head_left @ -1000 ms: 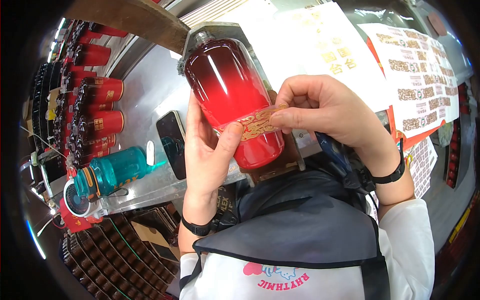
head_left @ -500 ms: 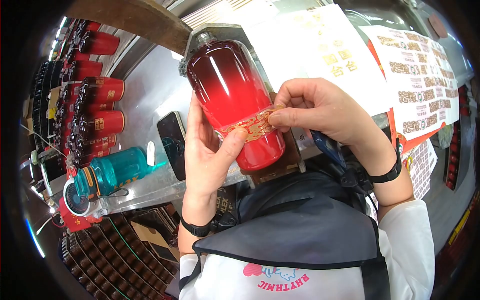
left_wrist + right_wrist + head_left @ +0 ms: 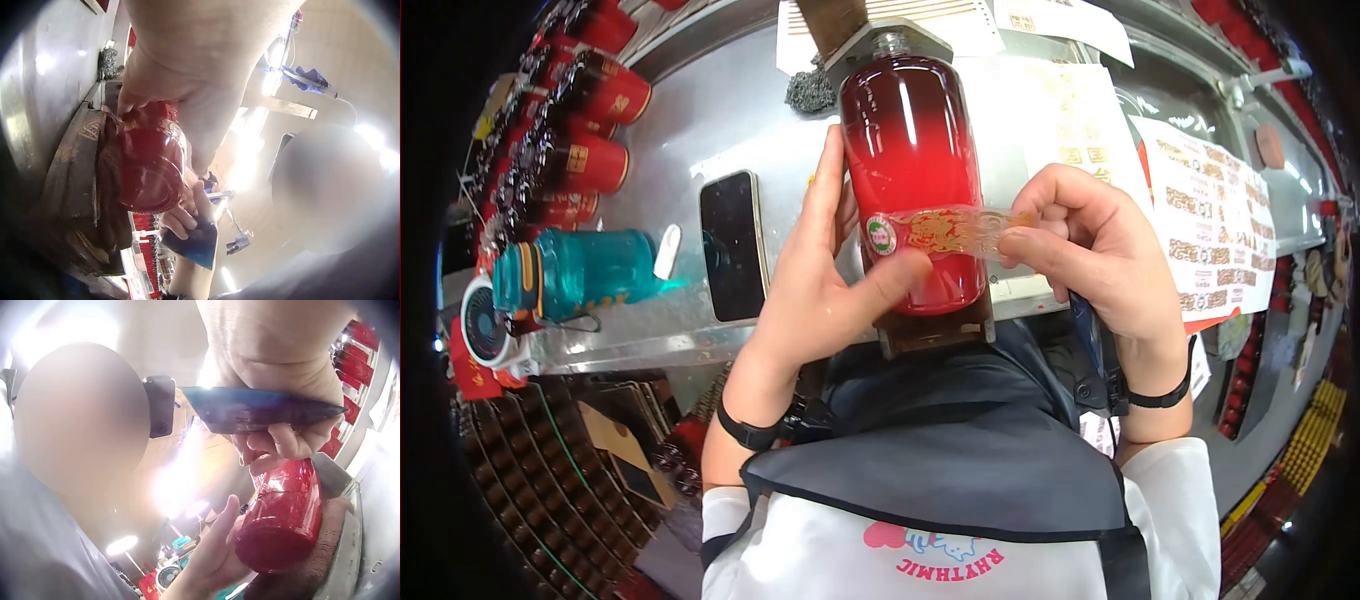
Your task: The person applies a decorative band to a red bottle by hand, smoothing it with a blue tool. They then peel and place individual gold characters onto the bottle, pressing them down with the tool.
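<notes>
A glossy bottle (image 3: 910, 150), dark at the neck and red below, lies on a brown rest (image 3: 332, 528) with its base toward the person. My left hand (image 3: 825, 280) holds it from the left, fingers along its side and thumb low on the front. Across the lower body runs a clear label strip (image 3: 945, 235) with gold ornament and a round green-and-white emblem. Between thumb and forefinger my right hand (image 3: 1090, 245) pinches the strip's right end, which stands off the glass. A dark blue flat scraper (image 3: 250, 411) is tucked in the right hand's other fingers.
At left on the metal table are a phone (image 3: 732, 245), a teal water bottle (image 3: 595, 275) and rows of red bottles (image 3: 595, 165). Dark steel wool (image 3: 811, 90) lies by the rest. Printed label sheets (image 3: 1210, 220) are at right, a small fan (image 3: 488, 320) at far left.
The strip's right end has come away from the bottle, drawn rightward by the right hand. The left thumb has slid off the gold pattern, uncovering the round emblem. The head view has shifted.
</notes>
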Motion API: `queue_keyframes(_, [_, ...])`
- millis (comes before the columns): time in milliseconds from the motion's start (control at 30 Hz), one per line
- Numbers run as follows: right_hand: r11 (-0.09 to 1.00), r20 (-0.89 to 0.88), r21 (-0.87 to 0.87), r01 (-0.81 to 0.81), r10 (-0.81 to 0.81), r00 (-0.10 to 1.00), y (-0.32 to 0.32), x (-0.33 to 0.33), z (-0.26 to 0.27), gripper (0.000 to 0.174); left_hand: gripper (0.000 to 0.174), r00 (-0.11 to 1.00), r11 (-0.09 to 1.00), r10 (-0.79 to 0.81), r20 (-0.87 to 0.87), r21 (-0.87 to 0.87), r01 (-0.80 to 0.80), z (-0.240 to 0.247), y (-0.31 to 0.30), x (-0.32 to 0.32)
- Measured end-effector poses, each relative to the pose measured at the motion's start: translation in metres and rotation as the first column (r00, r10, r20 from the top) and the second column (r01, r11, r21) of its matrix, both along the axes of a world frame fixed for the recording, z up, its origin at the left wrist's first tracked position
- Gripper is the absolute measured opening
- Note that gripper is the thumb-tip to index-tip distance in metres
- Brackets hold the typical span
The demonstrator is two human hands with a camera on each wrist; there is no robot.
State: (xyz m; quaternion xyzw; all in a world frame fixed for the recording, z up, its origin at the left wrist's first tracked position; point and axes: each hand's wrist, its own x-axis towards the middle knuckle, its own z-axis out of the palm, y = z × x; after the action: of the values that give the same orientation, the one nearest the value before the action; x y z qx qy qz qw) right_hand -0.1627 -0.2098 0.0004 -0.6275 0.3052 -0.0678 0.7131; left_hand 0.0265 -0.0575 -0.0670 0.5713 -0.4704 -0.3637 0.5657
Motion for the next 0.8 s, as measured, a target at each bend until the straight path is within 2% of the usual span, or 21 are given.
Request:
queue_keyframes(67, [0.999,0.008,-0.035,-0.005,0.005,1.0,0.005,0.001,0.006,0.009,0.092,0.956,0.997,0.076,-0.284,0.004,-0.078,0.002,-0.001,-0.004])
queue_keyframes(100, [0.999,0.015,-0.049,-0.01,0.01,1.0,0.007,0.001,0.01,0.009,0.075,0.972,0.998,0.035,-0.234,-0.037,-0.045,0.003,0.001,-0.004])
queue_keyframes(267, [0.999,0.07,-0.036,-0.021,0.023,0.997,0.015,0.007,0.021,0.009,0.077,0.951,0.992,0.077,-0.299,-0.069,-0.102,-0.006,-0.003,-0.006])
queue_keyframes(333, [0.999,0.088,0.053,0.009,-0.014,0.996,0.015,0.005,0.02,0.01,0.081,0.963,0.989,0.089,-0.254,-0.091,-0.115,-0.01,-0.004,-0.007])
queue_keyframes(467, [0.998,0.057,0.053,0.036,-0.039,0.998,0.01,-0.002,0.01,0.011,0.086,0.959,0.989,0.087,-0.269,-0.092,-0.115,-0.011,-0.005,-0.008])
queue_keyframes(533, [0.991,0.074,0.118,0.06,-0.069,0.995,0.006,-0.005,0.001,0.011,0.09,0.977,0.99,0.1,-0.19,-0.081,-0.117,-0.009,-0.005,-0.008])
queue_keyframes(633, [0.993,0.023,0.102,0.051,-0.054,0.998,-0.001,-0.007,-0.012,0.012,0.092,0.976,0.989,0.116,-0.186,-0.073,-0.131,-0.009,-0.006,-0.01])
queue_keyframes(800, [0.993,0.044,0.113,0.041,-0.046,0.998,-0.006,-0.003,-0.027,0.014,0.092,0.975,0.99,0.116,-0.19,-0.057,-0.129,-0.007,-0.006,-0.009])
